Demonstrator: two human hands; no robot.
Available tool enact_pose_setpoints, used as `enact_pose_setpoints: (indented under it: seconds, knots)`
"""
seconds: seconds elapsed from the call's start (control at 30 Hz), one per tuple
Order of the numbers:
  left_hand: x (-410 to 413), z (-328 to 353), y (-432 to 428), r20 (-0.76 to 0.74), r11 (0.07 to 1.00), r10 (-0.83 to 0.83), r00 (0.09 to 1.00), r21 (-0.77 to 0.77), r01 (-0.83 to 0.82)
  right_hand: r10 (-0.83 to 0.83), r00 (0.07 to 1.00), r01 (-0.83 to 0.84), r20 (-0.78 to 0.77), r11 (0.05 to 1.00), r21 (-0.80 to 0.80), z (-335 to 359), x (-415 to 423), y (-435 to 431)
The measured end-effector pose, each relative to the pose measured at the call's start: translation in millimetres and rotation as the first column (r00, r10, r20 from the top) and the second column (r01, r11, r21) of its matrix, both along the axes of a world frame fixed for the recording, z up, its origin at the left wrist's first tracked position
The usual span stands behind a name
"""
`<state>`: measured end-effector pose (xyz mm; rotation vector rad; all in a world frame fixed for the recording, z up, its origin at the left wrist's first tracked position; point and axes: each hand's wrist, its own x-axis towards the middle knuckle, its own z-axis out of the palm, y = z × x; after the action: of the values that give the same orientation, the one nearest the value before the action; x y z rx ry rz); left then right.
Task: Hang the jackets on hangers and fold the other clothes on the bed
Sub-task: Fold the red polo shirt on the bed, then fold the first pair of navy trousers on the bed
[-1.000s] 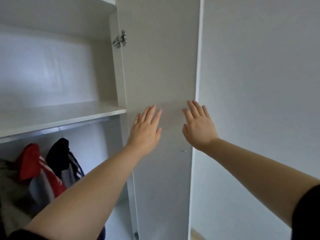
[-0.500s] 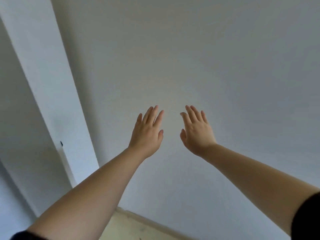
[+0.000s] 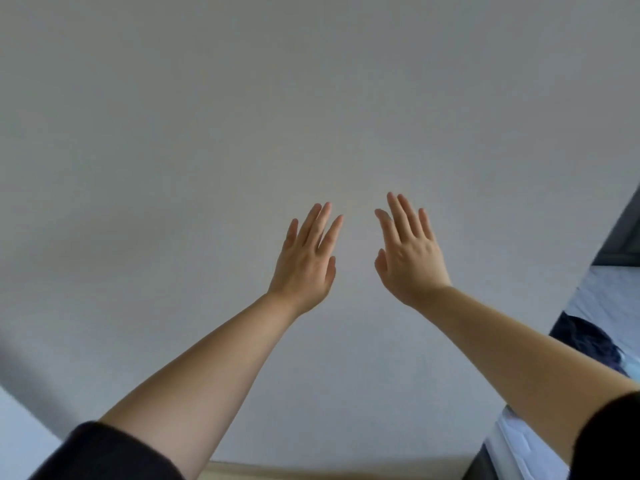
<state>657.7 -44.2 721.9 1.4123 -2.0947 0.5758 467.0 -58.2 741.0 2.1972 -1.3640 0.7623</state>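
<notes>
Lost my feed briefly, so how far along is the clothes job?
Done: nothing finished shows here. In hand: nothing; the left hand and right hand are both open and empty before a wall. Left: a dark garment lies bunched on the bed at the right edge.

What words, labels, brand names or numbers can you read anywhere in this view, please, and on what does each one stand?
None: no text can be read in this view.
The wall is plain, with no sign or label.
The left hand and right hand are bare and hold nothing printed.
The dark garment on the bed shows no legible print.
</notes>
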Motion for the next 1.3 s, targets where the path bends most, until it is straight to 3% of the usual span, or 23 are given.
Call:
enact_pose_setpoints:
  seconds: [0.13,0.33,0.67,0.83,1.07,1.3]
  knots:
    - [-70,-21,-25,-0.028,1.0,0.009,1.0,0.017,-0.009,0.015,1.0,-0.016,0.018,1.0,0.008,-18,-71,-23]
    - [-158,-68,-42,-0.088,0.984,0.162,0.983,0.089,-0.154,0.097,0.994,-0.101,0.05,0.992,0.08,-57,-155,-60]
    - [-257,-145,-39,-0.149,0.928,0.276,0.95,0.298,-0.223,0.112,0.99,-0.083,-0.089,0.956,0.28,-157,-236,-61]
    - [-272,-245,-16,-0.162,0.888,0.326,0.931,0.391,-0.243,0.131,0.978,-0.058,-0.164,0.919,0.389,-253,-241,-45]
    - [-273,-421,-2,-0.146,0.774,0.465,0.873,0.546,-0.321,0.196,0.973,-0.119,-0.119,0.876,0.467,-423,-231,-43]
    - [-280,-584,21,-0.201,0.75,0.519,0.831,0.572,-0.33,0.192,0.974,-0.104,-0.118,0.847,0.521,-590,-234,-42]
